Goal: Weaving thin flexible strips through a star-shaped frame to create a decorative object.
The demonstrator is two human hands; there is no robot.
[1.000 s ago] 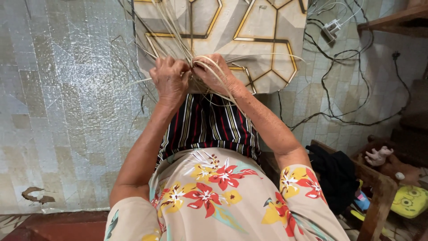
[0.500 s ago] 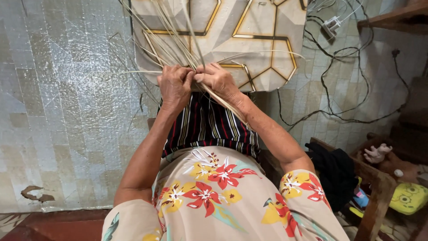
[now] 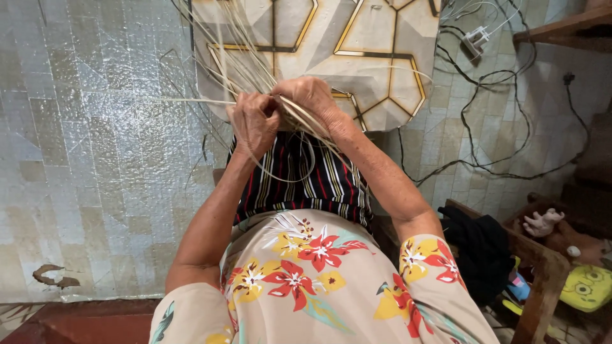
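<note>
Nearest the camera is the person's floral dress (image 3: pixel 306 280), cream with red and yellow flowers, and past it a dark striped cloth (image 3: pixel 299 181) over the lap. To the right, a wooden crate (image 3: pixel 542 267) holds a black garment (image 3: pixel 475 245), a pale doll (image 3: pixel 542 223) and a yellow soft toy (image 3: pixel 586 286). Both forearms stretch forward to a bundle of thin pale straw strands (image 3: pixel 242 70). The left hand (image 3: pixel 254 122) is curled shut around the gathered strands, knuckles up. The right hand (image 3: pixel 312 102) sits just beside it, touching, its fingers closed over the same bunch where the strands cross. From the hands the loose ends fan up and to the left, one strand runs out sideways to the left, and a few loop down over the striped cloth. Behind the hands lies a pale mat (image 3: pixel 376 57) with dark and gold hexagon lines. Beyond it, black cables (image 3: pixel 503 121) trail across the tiled floor (image 3: pixel 83 159) towards a white plug adapter (image 3: pixel 475 41).
</note>
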